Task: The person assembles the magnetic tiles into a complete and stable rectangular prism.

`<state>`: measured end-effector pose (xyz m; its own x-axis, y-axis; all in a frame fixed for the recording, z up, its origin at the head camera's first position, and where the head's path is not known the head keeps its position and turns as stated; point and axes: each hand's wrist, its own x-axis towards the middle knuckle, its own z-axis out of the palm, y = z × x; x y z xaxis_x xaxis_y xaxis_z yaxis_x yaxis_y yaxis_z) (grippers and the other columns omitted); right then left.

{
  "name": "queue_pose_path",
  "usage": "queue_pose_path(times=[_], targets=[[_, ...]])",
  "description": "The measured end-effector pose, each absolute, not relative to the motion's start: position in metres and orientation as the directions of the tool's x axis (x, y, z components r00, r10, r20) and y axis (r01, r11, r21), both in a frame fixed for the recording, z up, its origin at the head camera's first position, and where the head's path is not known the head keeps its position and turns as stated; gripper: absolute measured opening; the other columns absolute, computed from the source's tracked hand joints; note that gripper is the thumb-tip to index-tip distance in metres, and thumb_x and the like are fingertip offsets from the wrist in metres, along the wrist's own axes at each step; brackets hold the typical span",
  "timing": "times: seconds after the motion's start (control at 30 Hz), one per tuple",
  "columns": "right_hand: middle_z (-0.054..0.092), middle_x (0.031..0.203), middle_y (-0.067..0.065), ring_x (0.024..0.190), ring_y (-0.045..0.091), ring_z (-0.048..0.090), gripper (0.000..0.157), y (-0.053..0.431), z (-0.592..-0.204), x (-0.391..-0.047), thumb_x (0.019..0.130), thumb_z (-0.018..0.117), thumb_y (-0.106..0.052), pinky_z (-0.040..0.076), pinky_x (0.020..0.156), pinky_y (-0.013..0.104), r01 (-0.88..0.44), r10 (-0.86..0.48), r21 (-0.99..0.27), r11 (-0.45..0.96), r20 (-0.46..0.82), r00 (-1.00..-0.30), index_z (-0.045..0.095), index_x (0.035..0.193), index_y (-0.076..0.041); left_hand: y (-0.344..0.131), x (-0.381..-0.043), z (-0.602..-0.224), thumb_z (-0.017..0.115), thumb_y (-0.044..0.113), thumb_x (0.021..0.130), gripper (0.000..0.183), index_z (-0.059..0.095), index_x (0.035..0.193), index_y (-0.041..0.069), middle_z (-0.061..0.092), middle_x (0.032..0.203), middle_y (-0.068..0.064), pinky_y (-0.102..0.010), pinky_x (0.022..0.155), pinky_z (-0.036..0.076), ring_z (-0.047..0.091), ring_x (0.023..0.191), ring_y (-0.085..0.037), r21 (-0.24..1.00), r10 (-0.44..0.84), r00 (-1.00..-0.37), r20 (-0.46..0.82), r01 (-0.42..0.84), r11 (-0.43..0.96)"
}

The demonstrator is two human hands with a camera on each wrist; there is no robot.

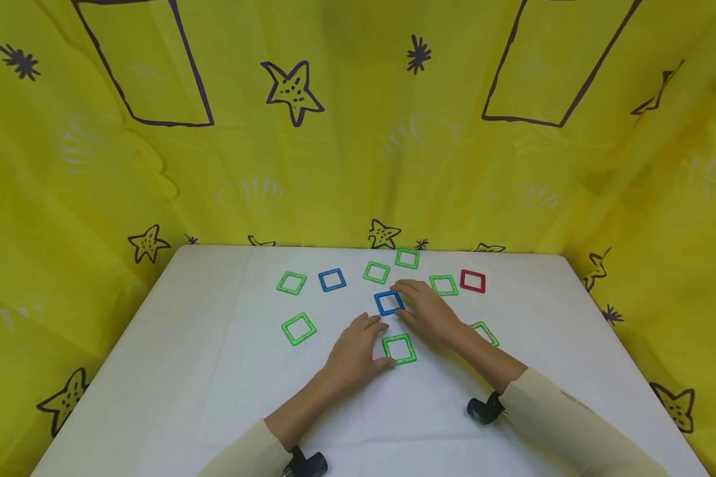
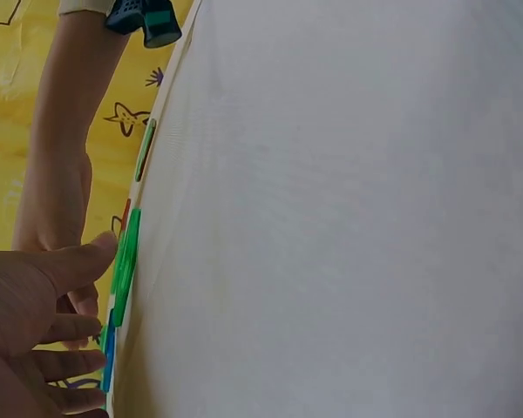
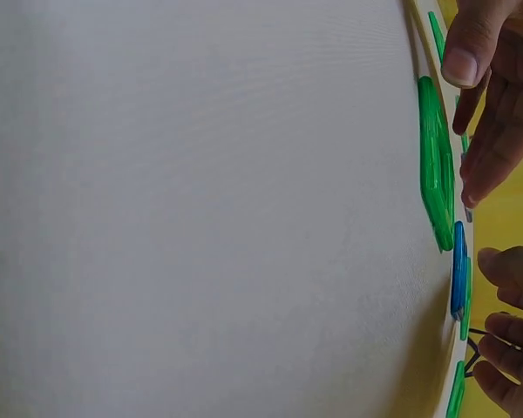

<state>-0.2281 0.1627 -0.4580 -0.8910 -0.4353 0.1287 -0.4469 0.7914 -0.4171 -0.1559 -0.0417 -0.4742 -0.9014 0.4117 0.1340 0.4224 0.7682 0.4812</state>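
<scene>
blue frame [image 1: 378, 305] and green frame [image 1: 412, 348] look light, stiff; pinch opposite edges. left hand [image 1: 355, 348] and right hand [image 1: 427, 311] lie beside them, fingers spread, no grip visible.

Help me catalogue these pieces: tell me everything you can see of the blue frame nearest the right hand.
The blue frame is a four-sided outline with an open centre, through which the white tabletop shows. It looks like glossy plastic, appears whole and lies flat, slightly turned. A green frame lies on its near side, apart from it. The right hand is at its right edge; whether it touches the piece, I cannot tell.
</scene>
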Motion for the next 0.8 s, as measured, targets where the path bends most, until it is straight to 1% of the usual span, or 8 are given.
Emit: queue_pose_path(times=[0.2, 0.43, 0.63, 0.8], targets=[[0.052, 0.155, 0.014, 0.146, 0.036, 0.044, 0.054, 0.156, -0.457, -0.238, 0.099, 0.076, -0.019, 0.037, 0.116, 0.053, -0.466, -0.470, -0.389, 0.795, 0.090, -0.878, 0.058, 0.148, -0.006, -0.039, -0.158, -0.476, 0.090, 0.039, 0.084, 0.063, 0.070, 0.134, 0.007, 0.059, 0.149, -0.012, -0.050, 0.115, 0.039, 0.044, 0.147, -0.036, 0.475, 0.425, -0.895, 0.133, 0.434, 0.766], [0.052, 0.156, 0.013, 0.146, 0.035, 0.044, 0.053, 0.152, -0.461, -0.245, 0.100, 0.076, -0.022, 0.035, 0.118, 0.051, -0.476, -0.490, -0.371, 0.797, 0.063, -0.869, 0.059, 0.148, -0.007, -0.038, -0.160, -0.478, 0.090, 0.043, 0.083, 0.063, 0.071, 0.132, 0.008, 0.058, 0.149, -0.012, -0.049, 0.116, 0.038, 0.044, 0.146, -0.037, 0.453, 0.432, -0.891, 0.137, 0.444, 0.773], [0.057, 0.151, 0.012, 0.143, 0.034, 0.048, 0.049, 0.153, -0.461, -0.246, 0.100, 0.075, -0.022, 0.038, 0.116, 0.051, -0.470, -0.490, -0.373, 0.800, 0.045, -0.871, 0.062, 0.145, -0.007, -0.036, -0.161, -0.479, 0.093, 0.042, 0.080, 0.061, 0.073, 0.128, 0.009, 0.057, 0.150, -0.014, -0.051, 0.116, 0.038, 0.043, 0.147, -0.039, 0.453, 0.443, -0.882, 0.158, 0.464, 0.762], [0.059, 0.149, 0.010, 0.142, 0.032, 0.049, 0.048, 0.154, -0.463, -0.246, 0.100, 0.075, -0.022, 0.039, 0.116, 0.049, -0.477, -0.500, -0.366, 0.799, 0.038, -0.865, 0.063, 0.144, -0.007, -0.037, -0.161, -0.480, 0.093, 0.040, 0.081, 0.058, 0.074, 0.126, 0.009, 0.058, 0.149, -0.014, -0.050, 0.116, 0.037, 0.043, 0.146, -0.039, 0.463, 0.436, -0.885, 0.165, 0.459, 0.758]])
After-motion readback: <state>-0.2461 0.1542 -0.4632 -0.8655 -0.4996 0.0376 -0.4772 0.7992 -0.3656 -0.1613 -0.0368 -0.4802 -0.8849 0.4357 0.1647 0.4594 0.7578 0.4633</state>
